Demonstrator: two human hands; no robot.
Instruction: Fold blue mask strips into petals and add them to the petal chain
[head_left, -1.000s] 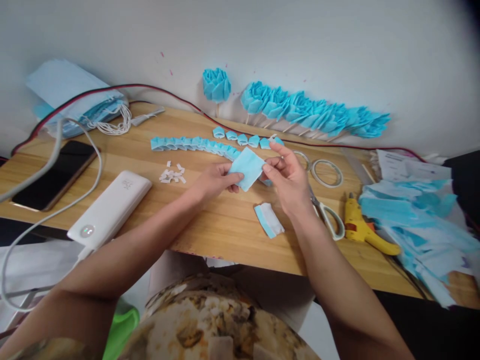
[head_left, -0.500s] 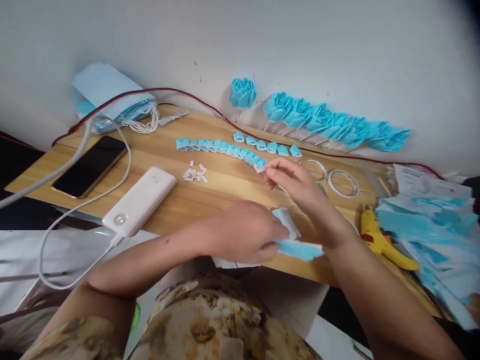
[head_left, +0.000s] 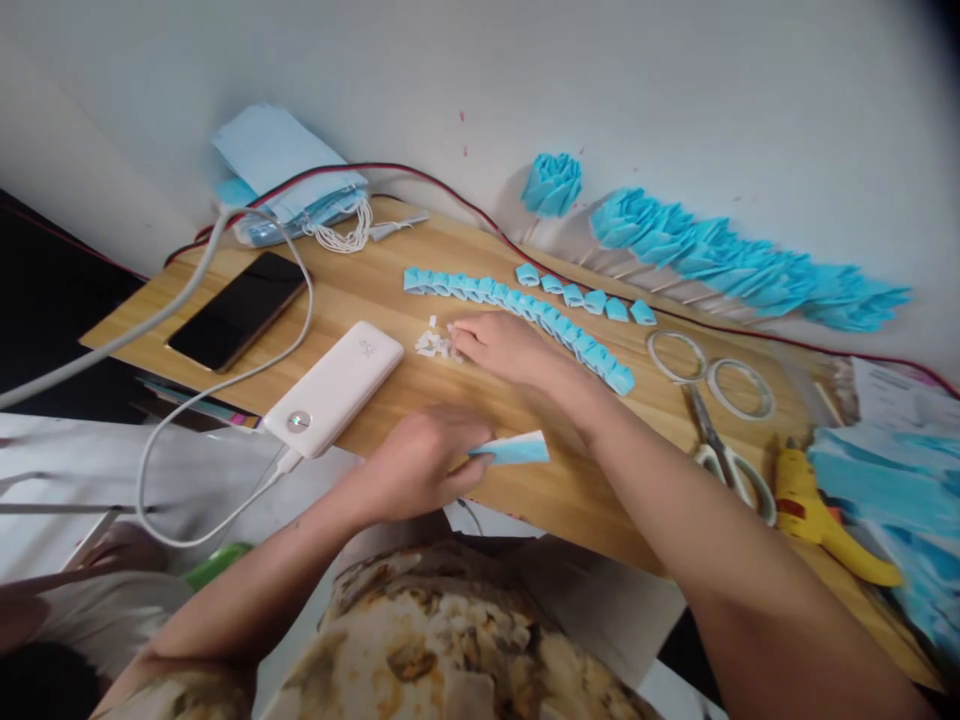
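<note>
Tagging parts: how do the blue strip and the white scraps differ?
The blue strip is one longer piece; the white scraps are many small bits. The blue strip is held in the left hand; the white scraps lie loose on the table by the right hand. Both look thin.

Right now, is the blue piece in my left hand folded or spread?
Folded, apparently: the blue piece shows as a narrow strip, white above blue.

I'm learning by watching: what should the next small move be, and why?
Probably pinch and lift one piece from the white scraps with the right hand, since it reaches in at their edge while the left hand holds the folded blue strip.
</note>
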